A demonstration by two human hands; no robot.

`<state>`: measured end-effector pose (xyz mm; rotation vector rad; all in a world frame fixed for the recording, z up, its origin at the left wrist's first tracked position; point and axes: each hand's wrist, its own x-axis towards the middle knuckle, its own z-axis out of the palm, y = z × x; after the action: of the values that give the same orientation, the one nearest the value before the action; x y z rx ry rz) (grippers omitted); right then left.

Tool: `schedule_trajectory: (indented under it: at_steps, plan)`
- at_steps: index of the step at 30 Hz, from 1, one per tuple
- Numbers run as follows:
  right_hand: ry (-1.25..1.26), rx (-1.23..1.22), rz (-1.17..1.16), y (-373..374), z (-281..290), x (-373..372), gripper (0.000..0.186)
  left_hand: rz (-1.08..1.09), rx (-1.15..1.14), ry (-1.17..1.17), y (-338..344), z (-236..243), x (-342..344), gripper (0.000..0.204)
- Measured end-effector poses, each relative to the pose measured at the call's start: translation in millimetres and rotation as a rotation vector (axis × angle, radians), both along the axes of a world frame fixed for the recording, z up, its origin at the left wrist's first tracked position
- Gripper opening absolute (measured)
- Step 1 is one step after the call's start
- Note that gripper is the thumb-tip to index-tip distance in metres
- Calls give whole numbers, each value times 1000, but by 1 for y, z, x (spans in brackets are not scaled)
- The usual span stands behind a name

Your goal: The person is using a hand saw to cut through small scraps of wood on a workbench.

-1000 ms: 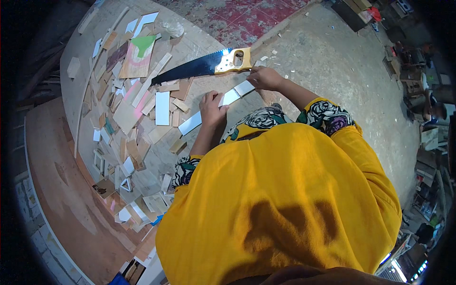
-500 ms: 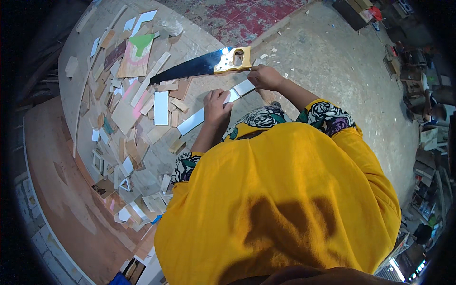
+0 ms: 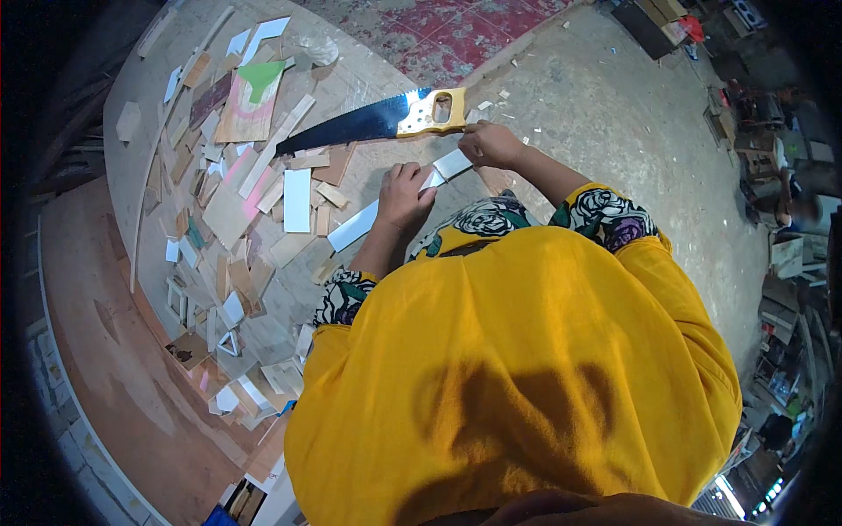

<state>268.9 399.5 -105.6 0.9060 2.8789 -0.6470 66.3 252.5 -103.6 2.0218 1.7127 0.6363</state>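
A long white strip (image 3: 353, 226) lies diagonally on the plywood work surface, with a cut or joint near a short piece (image 3: 453, 163) at its upper-right end. My left hand (image 3: 406, 195) grips the strip around its middle, fingers bent over it. My right hand (image 3: 490, 144) holds the far right end, fingers curled. Just above my hands lies a handsaw (image 3: 351, 125) with a dark blade and yellow handle (image 3: 443, 110). A loose white rectangle (image 3: 297, 200) and several small wooden offcuts (image 3: 331, 195) lie left of my left hand.
Scattered wood scraps and a pink-and-green painted board (image 3: 250, 110) cover the left side. A long brown plywood sheet (image 3: 105, 351) runs along the far left. Concrete floor (image 3: 649, 131) and red tiles (image 3: 465, 31) lie beyond. At the far right are clutter and another person (image 3: 781, 202).
My left hand has shifted slightly up and right along the strip, still gripping it. My right hand has barely moved. The saw stays in place.
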Motion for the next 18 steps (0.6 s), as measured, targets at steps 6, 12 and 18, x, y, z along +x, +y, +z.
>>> schedule_trajectory:
  at_steps: [6,12,18]
  plan:
    - [1,-8,18,2,0,0,20,-16,76,-10,1,-8,-1,38]
    - [-63,-128,-63,18,25,-5,24,-23,88,-23,1,-10,-3,37]
    - [700,-742,-294,21,63,-86,51,-17,124,8,-2,-14,0,38]
